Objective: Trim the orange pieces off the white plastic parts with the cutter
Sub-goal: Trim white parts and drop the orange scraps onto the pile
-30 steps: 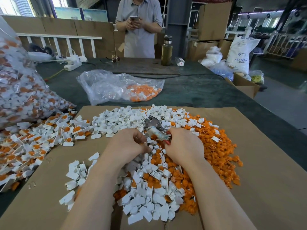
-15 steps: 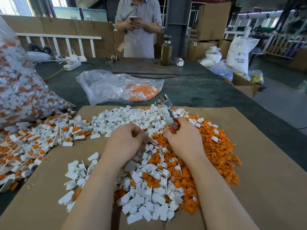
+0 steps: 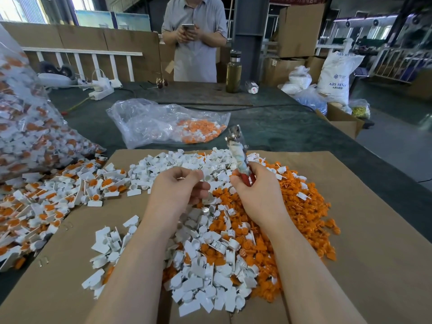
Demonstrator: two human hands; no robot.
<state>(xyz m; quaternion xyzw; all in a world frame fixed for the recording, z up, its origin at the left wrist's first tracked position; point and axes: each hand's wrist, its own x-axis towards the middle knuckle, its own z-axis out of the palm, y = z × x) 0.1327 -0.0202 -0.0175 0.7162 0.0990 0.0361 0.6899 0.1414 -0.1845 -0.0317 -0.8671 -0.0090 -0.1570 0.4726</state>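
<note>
the right grip (image 3: 256, 195) is wrapped tight around the red handles of the cutter (image 3: 238, 155). the cutter points up and a little away, with its shiny metal tip above the pile and cloth wound round its middle. the left grip (image 3: 177, 190) is just beside it, with the thumb and fingers curled in toward each other over the pile. it seems to pinch something small and white, but i cannot tell for sure.

under both hands is a big heap on a sheet of brown cardboard (image 3: 362, 242) that lies on the dark green desk (image 3: 292, 127). the white plastic parts (image 3: 201, 277) are mostly in the middle and near side of the heap. the loose orange pieces (image 3: 292, 206) lie mostly on the right side. to the left is another spread of white parts with orange still on them (image 3: 46, 202), and a big clear bag (image 3: 21, 127) full of the same kind sits at the far left.

farther back on the desk is a thin plastic bag (image 3: 149, 122) with some orange bits inside. a bottle (image 3: 233, 71) stands near the far edge. a person in a grey shirt (image 3: 194, 26) stands behind the desk, holding a phone (image 3: 188, 26) in both hands.
</note>
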